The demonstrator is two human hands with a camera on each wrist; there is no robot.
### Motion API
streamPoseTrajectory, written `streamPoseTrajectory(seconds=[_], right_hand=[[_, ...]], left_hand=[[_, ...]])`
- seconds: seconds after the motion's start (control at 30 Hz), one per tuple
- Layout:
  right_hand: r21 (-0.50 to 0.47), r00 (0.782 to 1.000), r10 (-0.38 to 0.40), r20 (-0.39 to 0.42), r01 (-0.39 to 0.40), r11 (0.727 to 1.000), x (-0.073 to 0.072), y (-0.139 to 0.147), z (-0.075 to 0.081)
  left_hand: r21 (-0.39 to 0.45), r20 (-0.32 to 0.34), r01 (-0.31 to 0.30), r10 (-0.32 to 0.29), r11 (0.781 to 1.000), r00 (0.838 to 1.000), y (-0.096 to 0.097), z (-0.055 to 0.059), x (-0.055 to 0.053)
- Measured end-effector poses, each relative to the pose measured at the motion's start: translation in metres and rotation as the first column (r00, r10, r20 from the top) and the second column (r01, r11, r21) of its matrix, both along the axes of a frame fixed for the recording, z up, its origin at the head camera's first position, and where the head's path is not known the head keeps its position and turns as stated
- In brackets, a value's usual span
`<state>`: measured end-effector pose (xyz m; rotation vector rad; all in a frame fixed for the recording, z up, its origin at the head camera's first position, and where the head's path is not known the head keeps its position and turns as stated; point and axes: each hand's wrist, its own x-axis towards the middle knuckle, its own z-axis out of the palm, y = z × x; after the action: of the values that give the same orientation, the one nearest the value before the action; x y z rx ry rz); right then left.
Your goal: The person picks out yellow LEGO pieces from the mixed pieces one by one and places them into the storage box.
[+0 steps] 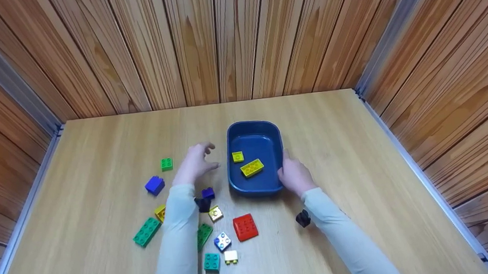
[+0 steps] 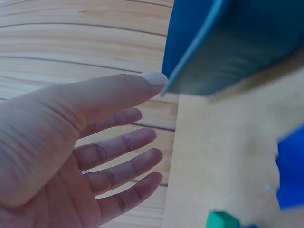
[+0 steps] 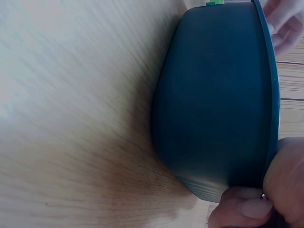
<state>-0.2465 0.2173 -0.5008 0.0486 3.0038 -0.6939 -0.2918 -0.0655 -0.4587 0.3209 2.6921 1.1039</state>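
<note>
A dark blue plastic bin (image 1: 260, 144) stands in the middle of the table. Inside it lie a small yellow brick (image 1: 237, 156) and a longer yellow brick (image 1: 252, 167). My right hand (image 1: 296, 176) grips the bin's right rim, thumb and finger pinching the edge in the right wrist view. To the bin's left, my left hand (image 1: 193, 162) is held with fingers spread apart and nothing in them; its thumb tip overlaps the bin's edge in the left wrist view. A small blue brick (image 1: 208, 193) lies just below that hand.
Loose bricks lie left and in front of the bin: green (image 1: 166, 164), blue (image 1: 155, 186), long green (image 1: 147, 232), red (image 1: 245, 227), teal (image 1: 211, 262) and several smaller ones. My left sleeve (image 1: 178, 242) partly covers a yellow brick (image 1: 160, 213). Wood-panelled walls (image 1: 202, 44) enclose the table.
</note>
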Motion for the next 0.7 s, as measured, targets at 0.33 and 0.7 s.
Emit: streamPoseTrajectory(seconds=[0.33, 0.7], right_hand=[[0.002, 1.000, 0.002, 0.011, -0.002, 1.000, 0.000, -0.001, 0.001], [0.005, 1.000, 0.012, 0.005, -0.012, 1.000, 0.001, 0.000, 0.002]], left_hand=[[0.022, -0.023, -0.041, 0.041, 0.999, 0.999, -0.038, -0.009, 0.017], [0.027, 0.019, -0.109, 0.108, 0.994, 0.994, -0.059, -0.012, 0.027]])
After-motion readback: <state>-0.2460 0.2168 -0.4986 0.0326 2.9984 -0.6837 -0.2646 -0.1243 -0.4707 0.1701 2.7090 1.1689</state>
